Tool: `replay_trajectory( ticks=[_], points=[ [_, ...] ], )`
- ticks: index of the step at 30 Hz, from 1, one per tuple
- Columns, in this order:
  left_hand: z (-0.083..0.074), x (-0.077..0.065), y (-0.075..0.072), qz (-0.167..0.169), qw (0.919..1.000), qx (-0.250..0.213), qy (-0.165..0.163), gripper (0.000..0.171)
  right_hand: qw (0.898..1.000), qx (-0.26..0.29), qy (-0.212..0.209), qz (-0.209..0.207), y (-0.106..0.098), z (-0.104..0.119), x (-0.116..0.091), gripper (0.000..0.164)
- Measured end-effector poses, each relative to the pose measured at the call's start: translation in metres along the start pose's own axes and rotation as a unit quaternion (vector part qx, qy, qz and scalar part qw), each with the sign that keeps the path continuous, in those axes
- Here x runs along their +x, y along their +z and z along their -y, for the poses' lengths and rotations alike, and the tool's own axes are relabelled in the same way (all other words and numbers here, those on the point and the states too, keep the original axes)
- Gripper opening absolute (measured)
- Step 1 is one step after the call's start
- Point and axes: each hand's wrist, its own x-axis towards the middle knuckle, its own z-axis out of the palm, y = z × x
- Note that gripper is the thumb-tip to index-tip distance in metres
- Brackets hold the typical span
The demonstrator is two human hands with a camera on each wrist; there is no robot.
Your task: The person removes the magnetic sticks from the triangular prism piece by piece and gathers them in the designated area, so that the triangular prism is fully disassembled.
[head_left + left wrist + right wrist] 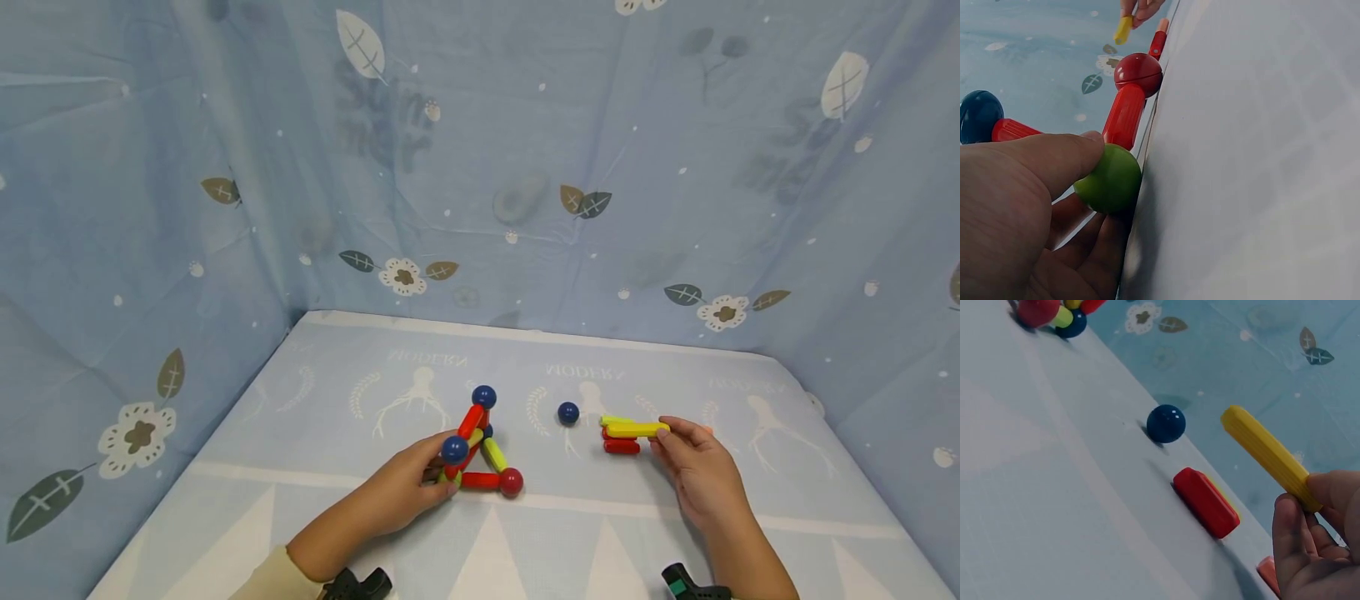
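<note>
My left hand (405, 487) grips a small frame of toy building rods and balls at its green ball (1113, 181), the thumb lying over it. From that ball a red rod (480, 481) runs to a red ball (511, 482) low on the table. Two blue balls, one nearer (454, 450) and one higher up (483, 397), sit on the frame's upper part, joined by a slanting red rod (471, 421). Between thumb and fingers, my right hand (701, 475) pinches one end of a yellow rod (1269, 456), which is raised off the table.
A loose blue ball (568, 413) rests on the table between the hands. Below the yellow rod lie a red rod (622, 447) and a yellow-green rod (613, 421). An orange-pink piece (1269, 572) lies partly behind my right hand. Patterned blue cloth (480, 167) encloses the table's back and sides.
</note>
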Motion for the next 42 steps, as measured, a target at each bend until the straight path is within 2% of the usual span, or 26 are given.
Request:
replay_trajectory(
  ticks=[6, 13, 16, 26, 42],
  points=[
    [0.000, 0.000, 0.000, 0.001, 1.0000, -0.003, -0.001, 0.069, 0.999, 0.000, 0.023, -0.042, -0.017, -0.001, 0.006, 0.052],
    [-0.001, -0.002, 0.001, 0.001, 1.0000, -0.002, 0.000, 0.069, 0.992, 0.060, 0.062, -0.090, -0.042, -0.003, 0.015, 0.055],
    [-0.002, -0.002, 0.002, 0.000, 1.0000, -0.002, 0.001, 0.069, 0.990, 0.059, 0.069, -0.106, -0.051, -0.005, 0.017, 0.056],
    [0.001, -0.002, 0.002, -0.001, 1.0000, -0.001, -0.003, 0.070, 0.982, -0.020, 0.055, -0.180, -0.060, -0.009, 0.025, 0.049],
    [0.000, -0.001, 0.000, -0.001, 1.0000, 0.003, -0.002, 0.070, 0.969, -0.109, 0.065, -0.213, -0.058, -0.014, 0.033, 0.051]
  ],
)
